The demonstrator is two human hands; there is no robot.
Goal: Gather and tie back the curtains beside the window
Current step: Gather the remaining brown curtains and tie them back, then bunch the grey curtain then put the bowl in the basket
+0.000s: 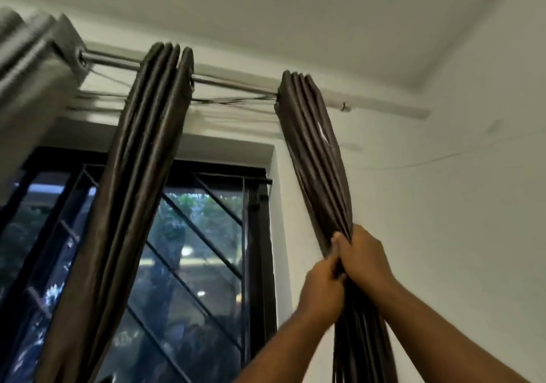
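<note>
A dark brown curtain (317, 158) hangs bunched into folds from the metal rod (233, 84), right of the window (189, 249). My right hand (365, 254) grips the gathered folds from the right. Just below and left of it, my left hand (322, 289) clutches the same bundle. Below my hands the curtain falls straight down out of view. A second brown curtain (133, 181) hangs gathered across the middle of the window. A grey curtain (32, 66) is blurred at the upper left.
The window has a dark frame and black diagonal bars (201, 235), with trees and lights outside. A white wall (443, 205) fills the right side. A thin wire (443, 155) runs across the wall, and the white ceiling is above.
</note>
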